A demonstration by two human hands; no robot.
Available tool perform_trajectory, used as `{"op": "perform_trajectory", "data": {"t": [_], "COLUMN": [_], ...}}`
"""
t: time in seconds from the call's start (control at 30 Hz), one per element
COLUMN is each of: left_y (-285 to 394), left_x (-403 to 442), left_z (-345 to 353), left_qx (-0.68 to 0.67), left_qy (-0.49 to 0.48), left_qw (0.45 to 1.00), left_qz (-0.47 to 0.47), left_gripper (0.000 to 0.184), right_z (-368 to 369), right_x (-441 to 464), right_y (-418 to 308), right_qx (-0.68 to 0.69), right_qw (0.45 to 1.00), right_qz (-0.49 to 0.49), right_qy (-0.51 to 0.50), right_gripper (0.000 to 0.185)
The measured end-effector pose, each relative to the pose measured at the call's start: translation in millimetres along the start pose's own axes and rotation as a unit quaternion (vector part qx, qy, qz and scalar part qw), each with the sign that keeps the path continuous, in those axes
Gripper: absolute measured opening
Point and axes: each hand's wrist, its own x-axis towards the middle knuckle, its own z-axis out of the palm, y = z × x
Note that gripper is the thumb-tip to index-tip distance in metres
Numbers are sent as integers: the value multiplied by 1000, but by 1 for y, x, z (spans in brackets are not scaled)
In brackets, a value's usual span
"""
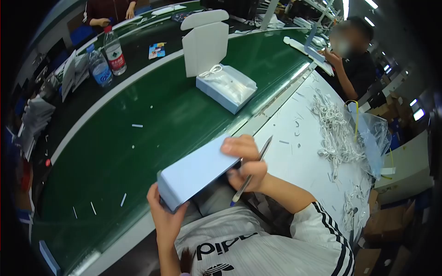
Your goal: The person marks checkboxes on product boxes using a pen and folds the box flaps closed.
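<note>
A pale blue box is held tilted above the near edge of the green surface. My left hand grips its lower left end from below, fingers wrapped round the corner. My right hand holds the upper right end, and a pen also sits between its fingers, slanting across them. Farther off, an open box with its white lid raised lies on the green surface. Inside it are a clear plastic-wrapped item and a coiled white cable.
Bundled white cables and a plastic bag lie on the white table at right. Two bottles stand at upper left. One person sits at upper right; another is at the far left side.
</note>
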Motion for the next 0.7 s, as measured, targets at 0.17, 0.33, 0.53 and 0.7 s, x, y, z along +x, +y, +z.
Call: {"op": "perform_trajectory", "data": {"t": [0.17,0.33,0.53,0.7], "left_y": [7,-14,-23,-28], "left_x": [15,17,13,13], "left_z": [-5,15,17,18], "left_qx": [-68,-61,-39,-45], "left_qy": [40,-68,-92,-106], "left_qw": [952,980,985,988], "left_qz": [297,178,137,107], "left_gripper": [83,88,84,80], "right_z": [-30,-41,-45,-15], "right_x": [-34,-24,29,63], "right_y": [10,27,11,-20], "right_qx": [25,150,193,230], "right_qw": [890,860,920,841], "right_qz": [453,465,337,472], "right_qy": [-40,146,-45,-135], "right_gripper": [10,18,10,16]}}
